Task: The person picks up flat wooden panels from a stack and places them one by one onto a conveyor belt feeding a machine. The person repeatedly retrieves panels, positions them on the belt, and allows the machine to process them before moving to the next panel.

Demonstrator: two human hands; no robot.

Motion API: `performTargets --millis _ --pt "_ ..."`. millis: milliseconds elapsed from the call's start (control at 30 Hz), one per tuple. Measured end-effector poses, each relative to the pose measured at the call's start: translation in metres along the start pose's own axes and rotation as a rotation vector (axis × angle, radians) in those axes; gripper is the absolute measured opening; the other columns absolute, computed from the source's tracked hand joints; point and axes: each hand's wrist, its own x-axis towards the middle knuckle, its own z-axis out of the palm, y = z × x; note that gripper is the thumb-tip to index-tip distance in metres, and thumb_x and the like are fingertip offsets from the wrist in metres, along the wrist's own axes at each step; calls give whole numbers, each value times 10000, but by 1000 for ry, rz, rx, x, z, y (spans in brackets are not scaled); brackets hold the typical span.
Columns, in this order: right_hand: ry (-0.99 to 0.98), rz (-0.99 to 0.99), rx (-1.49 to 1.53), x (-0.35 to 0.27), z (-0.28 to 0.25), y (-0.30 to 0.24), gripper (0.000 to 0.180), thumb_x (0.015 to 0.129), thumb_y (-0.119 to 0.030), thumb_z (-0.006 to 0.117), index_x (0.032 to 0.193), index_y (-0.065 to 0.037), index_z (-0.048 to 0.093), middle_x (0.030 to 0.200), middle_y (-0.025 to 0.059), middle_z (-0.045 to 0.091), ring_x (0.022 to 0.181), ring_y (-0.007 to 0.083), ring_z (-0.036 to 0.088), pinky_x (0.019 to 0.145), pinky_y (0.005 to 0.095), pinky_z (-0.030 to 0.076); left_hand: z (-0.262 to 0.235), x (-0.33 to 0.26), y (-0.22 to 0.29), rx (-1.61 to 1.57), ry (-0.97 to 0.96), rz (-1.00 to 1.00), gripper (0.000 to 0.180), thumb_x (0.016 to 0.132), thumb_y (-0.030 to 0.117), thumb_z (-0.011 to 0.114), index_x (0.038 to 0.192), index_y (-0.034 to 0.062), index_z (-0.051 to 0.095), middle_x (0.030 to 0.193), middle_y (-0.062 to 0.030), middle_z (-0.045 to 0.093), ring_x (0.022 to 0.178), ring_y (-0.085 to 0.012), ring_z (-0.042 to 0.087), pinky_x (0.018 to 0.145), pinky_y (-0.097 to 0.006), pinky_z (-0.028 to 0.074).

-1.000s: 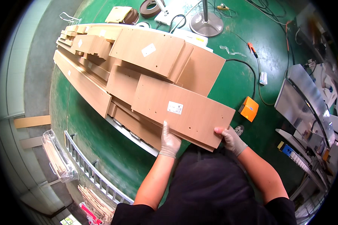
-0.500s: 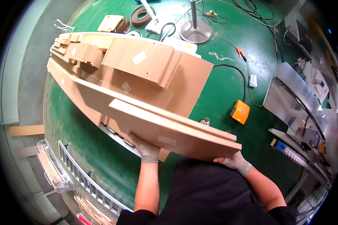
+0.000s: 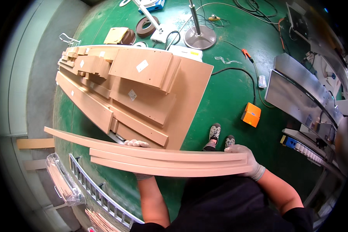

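A bundle of long wood-grain panels (image 3: 170, 159) lies across in front of my body, edges facing up. One panel is longer and sticks out far to the left. My left hand (image 3: 137, 144), in a pale work glove, wraps round the bundle from below; its fingertips show over the far side and its palm is hidden. At the right end, my gloved right hand (image 3: 248, 156) grips the panels, thumb on the top edge. Beyond them is a low pallet-like stack of similar panels (image 3: 143, 69), some bearing white labels, on a wide base board (image 3: 195, 77).
An orange box (image 3: 251, 115) with a black cable sits on the green floor at right. A round metal stand base (image 3: 200, 38) and a brown tape roll (image 3: 147, 26) are at the back. Metal machinery (image 3: 294, 94) stands right; a ladder-like metal rail (image 3: 96, 189) lies left.
The bundle has come off the stack toward me and swung more level, its edges now turned up. The stack's near panels and my shoes are uncovered.
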Motion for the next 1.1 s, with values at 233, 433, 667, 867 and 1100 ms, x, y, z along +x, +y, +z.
performTargets --millis 233,433,667,867,1100 --pt "29 302 442 -42 -16 -16 878 784 -318 970 1474 -30 509 1376 120 635 1301 238 606 1121 420 475 70 -85 -57 449 308 139 1014 917 882 461 1706 293 217 1771 6 188 1591 -302 246 1303 -588 199" --pt "31 458 818 -18 -39 -47 981 750 -368 966 1507 -20 447 1403 88 600 1295 197 569 1096 385 478 79 -154 -77 396 491 150 986 892 808 617 1651 246 334 1688 -9 338 1508 -282 362 1243 -571 315" --pt "-29 459 716 -10 -28 -12 875 801 -386 917 1465 -13 487 1341 87 627 1241 191 596 1073 375 490 72 -206 -82 220 637 51 910 896 716 693 1594 189 440 1592 -44 495 1443 -284 466 1201 -562 382" --pt "-9 582 683 54 2 -9 753 881 -326 855 1469 -17 499 1296 90 659 1175 190 635 1013 364 526 8 -173 -68 141 713 -29 804 969 675 625 1581 180 464 1570 -59 526 1426 -311 493 1190 -557 402" --pt "-25 610 449 123 58 28 784 887 -514 844 1428 -23 561 1253 63 665 1134 186 636 974 375 540 -72 -139 -27 -9 859 7 793 971 632 654 1575 156 460 1548 -69 546 1407 -313 514 1176 -547 423"
